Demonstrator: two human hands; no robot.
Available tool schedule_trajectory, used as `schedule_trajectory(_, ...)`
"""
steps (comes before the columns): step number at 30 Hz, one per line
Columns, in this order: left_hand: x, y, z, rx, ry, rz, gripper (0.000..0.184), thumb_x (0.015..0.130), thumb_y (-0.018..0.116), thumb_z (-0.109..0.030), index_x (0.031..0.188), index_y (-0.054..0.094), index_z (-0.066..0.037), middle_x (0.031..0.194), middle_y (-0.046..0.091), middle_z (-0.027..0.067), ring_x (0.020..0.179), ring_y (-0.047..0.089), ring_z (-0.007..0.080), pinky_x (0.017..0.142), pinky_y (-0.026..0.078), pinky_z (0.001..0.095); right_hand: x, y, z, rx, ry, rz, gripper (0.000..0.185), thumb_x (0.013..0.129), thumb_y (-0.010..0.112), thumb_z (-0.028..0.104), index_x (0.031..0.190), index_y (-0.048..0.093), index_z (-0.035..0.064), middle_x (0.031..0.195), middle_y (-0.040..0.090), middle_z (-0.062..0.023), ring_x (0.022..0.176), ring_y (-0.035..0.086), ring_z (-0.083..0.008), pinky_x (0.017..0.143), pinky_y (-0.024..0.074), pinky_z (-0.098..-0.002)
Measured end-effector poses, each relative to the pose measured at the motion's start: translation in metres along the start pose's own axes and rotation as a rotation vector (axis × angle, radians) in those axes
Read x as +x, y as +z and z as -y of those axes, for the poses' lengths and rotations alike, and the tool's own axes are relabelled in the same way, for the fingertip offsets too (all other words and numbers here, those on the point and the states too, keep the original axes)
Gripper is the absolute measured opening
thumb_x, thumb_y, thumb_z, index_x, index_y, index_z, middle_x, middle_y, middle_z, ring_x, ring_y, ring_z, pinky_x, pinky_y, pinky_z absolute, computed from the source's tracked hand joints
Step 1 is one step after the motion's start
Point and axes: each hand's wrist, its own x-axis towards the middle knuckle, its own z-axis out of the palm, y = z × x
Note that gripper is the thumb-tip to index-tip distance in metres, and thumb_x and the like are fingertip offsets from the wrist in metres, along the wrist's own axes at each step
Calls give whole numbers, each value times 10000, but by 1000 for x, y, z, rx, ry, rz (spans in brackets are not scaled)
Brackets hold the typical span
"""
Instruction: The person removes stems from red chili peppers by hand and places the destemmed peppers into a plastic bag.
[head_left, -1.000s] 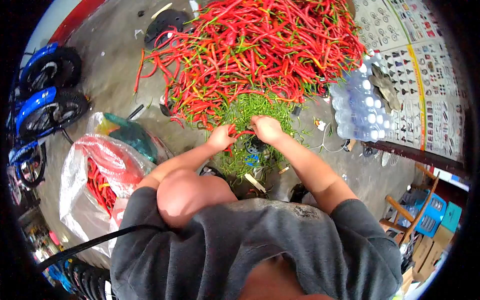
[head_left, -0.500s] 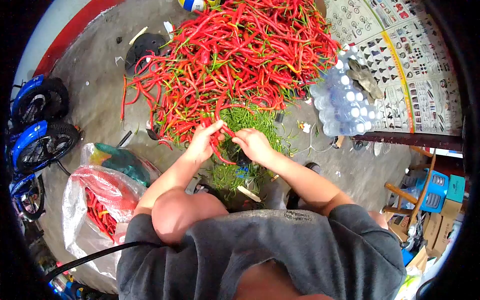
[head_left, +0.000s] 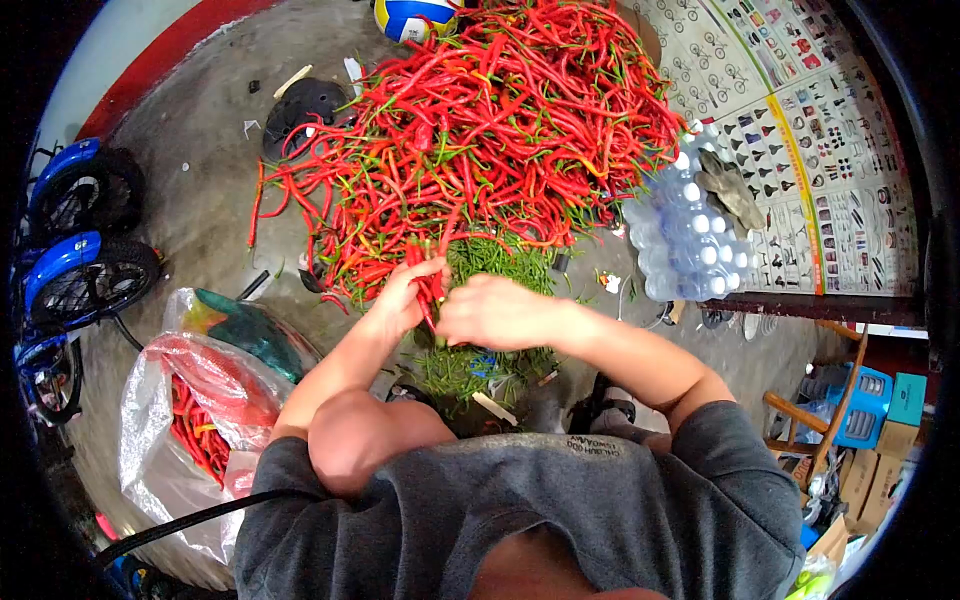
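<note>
My left hand [head_left: 402, 298] is closed around a few red chili peppers [head_left: 424, 290], which stick out above and below the fingers. Close beside it on the right, my right hand [head_left: 497, 312] has its fingers curled in at the lower part of these peppers; whatever lies between those fingers is hidden. Beneath both hands lies a heap of green stems [head_left: 500, 262], spread over the floor. Just beyond them rises a large pile of red chili peppers [head_left: 520, 110], many with green stems on.
Bagged peppers fill a clear plastic sack [head_left: 150, 440] at left, near blue-fendered bikes [head_left: 75, 265]. A ball [head_left: 415, 18] and a black disc [head_left: 300, 115] lie by the pile. Bottles [head_left: 690, 235] stand at right, with a wooden chair [head_left: 830, 430] farther down.
My right hand has moved down and left, closer to the left hand, its fingers now curled in. The peppers in my left hand stand more upright. The view has shifted slightly.
</note>
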Motion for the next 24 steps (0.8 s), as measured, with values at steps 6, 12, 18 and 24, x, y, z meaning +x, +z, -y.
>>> schedule_trajectory(6, -12, 5, -21, -61, 86, 67, 148, 816, 593, -87, 942, 527, -45, 731, 533, 22, 662, 532, 133, 582, 452, 252, -17, -59, -111, -737, 577, -310, 94, 723, 548, 178, 756, 585, 98, 789, 533, -74, 774, 542, -256, 667, 454, -392)
schedule_trajectory(12, 0, -2, -18, -26, 87, 163, 137, 806, 618, -112, 905, 558, -40, 791, 604, 52, 683, 580, 162, 624, 483, 295, -24, -73, -118, -816, 563, -233, 99, 684, 548, 111, 773, 580, 82, 875, 512, -73, 895, 488, -248, 718, 417, -365)
schedule_trajectory(18, -10, 46, -25, -11, 59, 149, 261, 818, 597, -117, 1029, 557, 32, 997, 619, 140, 864, 619, 223, 792, 505, 355, -13, -33, -28, -535, 343, -161, 154, 654, 563, 146, 788, 590, 75, 737, 548, -26, 744, 498, -215, 654, 408, -356)
schedule_trajectory(24, -8, 45, -24, 115, 68, 122, 150, 794, 620, -102, 903, 590, -2, 778, 629, 100, 729, 625, 204, 612, 537, 373, -18, 4, -23, -243, 333, -334, 183, 631, 632, 47, 809, 594, 28, 731, 556, -77, 712, 521, -245, 665, 425, -333)
